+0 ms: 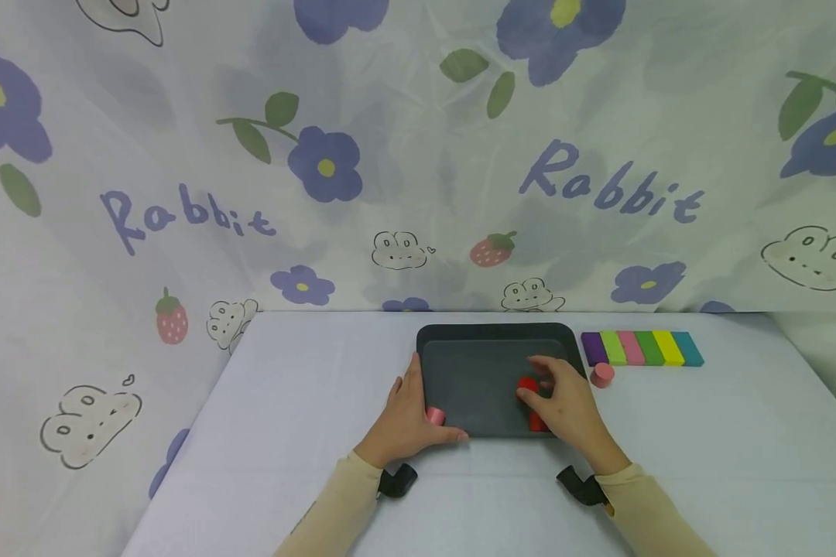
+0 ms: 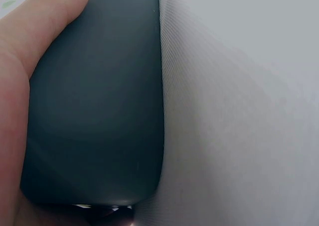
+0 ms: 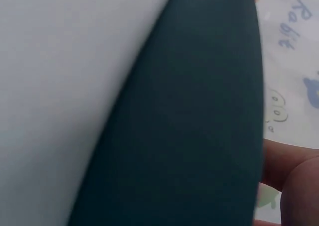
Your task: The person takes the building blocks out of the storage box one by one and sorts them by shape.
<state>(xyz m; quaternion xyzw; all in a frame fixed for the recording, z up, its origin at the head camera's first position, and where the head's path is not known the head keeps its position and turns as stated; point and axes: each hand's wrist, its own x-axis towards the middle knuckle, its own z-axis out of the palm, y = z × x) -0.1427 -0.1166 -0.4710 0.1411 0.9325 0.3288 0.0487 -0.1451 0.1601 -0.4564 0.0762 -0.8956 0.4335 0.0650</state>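
Left hand (image 1: 407, 414) lies at the tray's (image 1: 488, 334) 7 o'clock corner, fingers along the left rim, thumb along the near rim. A pink cylinder (image 1: 435, 415) sits inside the crook of that hand at the tray corner; whether the fingers actually pinch it or just lie beside it, cannot tell. Most of that cylinder is hidden by the hand.

Right hand (image 1: 564, 402) is over the tray's 4 o'clock part, fingers curled round a red cylinder (image 1: 527, 385) and grasping it. A second bit of red (image 1: 536, 422) shows under the palm at the near rim; hard to say if it is the same piece or another.

Left wrist view: close up, only the dark tray (image 2: 94, 111) side, a blurred slice of palm (image 2: 15, 101) at 9 o'clock, and white cloth. No cylinder visible there. Right wrist view: same, dark tray (image 3: 199, 126) fills the frame, a fingertip (image 3: 294, 181) cut off at 4 o'clock, nothing of the red piece.

Just beyond the tray at 3 o'clock: a row of flat blocks (image 1: 642, 348), purple, lime, pink, green, yellow, teal, touching side by side. A second pink cylinder (image 1: 602, 374) stands just in front of that row, near the tray's right rim, apart from both hands.

Surface is a table (image 1: 286, 402) under a plain white cloth. A sheet printed with blue flowers, strawberries, rabbits and "Rabbit" (image 1: 609, 186) hangs behind and at both sides. Cream sleeves (image 1: 334, 503) and black wrist mounts (image 1: 397, 481) show at the frame bottom.
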